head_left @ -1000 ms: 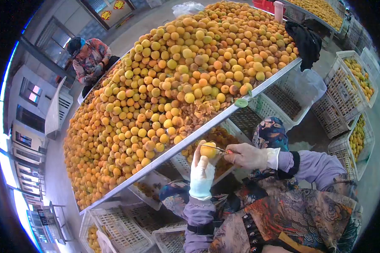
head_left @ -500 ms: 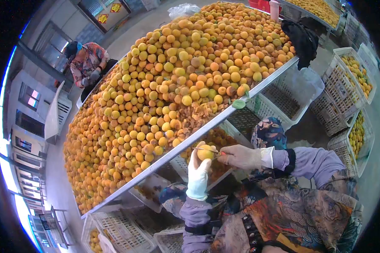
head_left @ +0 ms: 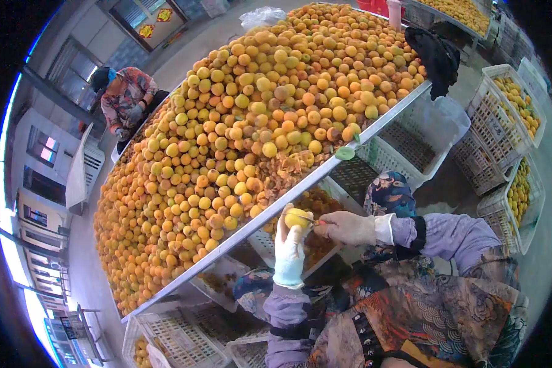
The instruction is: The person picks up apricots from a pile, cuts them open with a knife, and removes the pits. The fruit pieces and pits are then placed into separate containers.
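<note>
Near the metal edge of the fruit table, my left hand (head_left: 287, 248), in a whitish glove, has its fingers wrapped round a yellow fruit (head_left: 295, 218). My right hand (head_left: 348, 227), also gloved, grips a small knife (head_left: 316, 222) by its red handle, with the blade against the right side of that fruit. Both hands are close together over a crate (head_left: 319, 245) of orange pieces. A large heap of yellow-orange fruit (head_left: 227, 135) lies on the table, with torn orange scraps (head_left: 285, 172) near its edge.
A seated person (head_left: 129, 101) is across the heap at the left. White crates of fruit (head_left: 503, 122) are stacked at the right. Another crate (head_left: 178, 337) stands below the table's metal rim (head_left: 227, 245). A black cloth (head_left: 434, 58) hangs at the far corner.
The knife blade has gone from across the fruit's top to its right side. The fruit has turned slightly in my left hand. The seated person's hands have moved apart.
</note>
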`<state>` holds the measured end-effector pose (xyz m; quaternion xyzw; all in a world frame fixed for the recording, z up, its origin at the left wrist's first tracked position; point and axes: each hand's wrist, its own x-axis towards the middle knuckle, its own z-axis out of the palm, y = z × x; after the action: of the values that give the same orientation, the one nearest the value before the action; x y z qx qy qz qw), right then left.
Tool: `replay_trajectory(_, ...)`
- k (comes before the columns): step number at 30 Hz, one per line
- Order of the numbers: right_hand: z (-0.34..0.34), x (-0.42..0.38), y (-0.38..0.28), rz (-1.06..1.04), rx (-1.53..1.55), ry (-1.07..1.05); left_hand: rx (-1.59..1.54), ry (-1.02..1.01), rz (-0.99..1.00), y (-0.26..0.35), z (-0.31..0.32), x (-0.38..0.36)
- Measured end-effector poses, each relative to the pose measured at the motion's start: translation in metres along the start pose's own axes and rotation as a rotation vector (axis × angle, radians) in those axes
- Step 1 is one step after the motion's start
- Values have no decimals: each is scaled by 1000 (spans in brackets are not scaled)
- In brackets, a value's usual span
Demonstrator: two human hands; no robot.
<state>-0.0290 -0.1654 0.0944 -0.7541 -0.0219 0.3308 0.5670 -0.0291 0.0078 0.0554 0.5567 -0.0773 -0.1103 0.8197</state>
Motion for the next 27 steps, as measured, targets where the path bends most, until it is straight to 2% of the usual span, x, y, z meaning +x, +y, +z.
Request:
replay_trajectory(1, 2, 5, 7, -2, 0, 2, 1, -2, 2, 2, 4, 0)
replay_trajectory(3, 17, 16, 31, -340, -65, 198, -65, 39, 49, 1, 13, 0)
replay_trajectory(5, 45, 20, 52, -439, 130, 368, -315, 105, -98, -8, 23, -7)
replay_trajectory(7, 39, 16, 51, -264, 99, 240, -348, 73, -147, -21, 13, -8)
replay_trajectory(8, 36, 14, 51, -261, 107, 242, -344, 72, -154, -26, 6, -8)
replay_trajectory(10, 19, 5, 33, -67, 157, 57, -104, 3, -94, -22, -3, -6)
replay_trajectory(13, 4, 0, 9, -8, 140, -5, -25, 32, -9, -4, 11, -2)
replay_trajectory(15, 6, 10, 19, -54, 111, 15, -34, 31, -2, -5, 9, 2)
replay_trajectory(17, 9, 7, 20, -232, 76, 97, -41, 79, 37, -13, 10, 2)
replay_trajectory(19, 36, 16, 47, -427, 56, 361, -87, 108, -33, -10, 28, -3)
replay_trajectory(21, 41, 19, 51, -396, 165, 368, -121, 120, -36, -18, 25, -5)
replay_trajectory(24, 27, 3, 32, -143, 166, 142, -36, 81, -44, -20, 7, -6)
replay_trajectory(27, 18, 6, 22, -55, 95, 88, 57, 77, 9, -12, 11, -4)
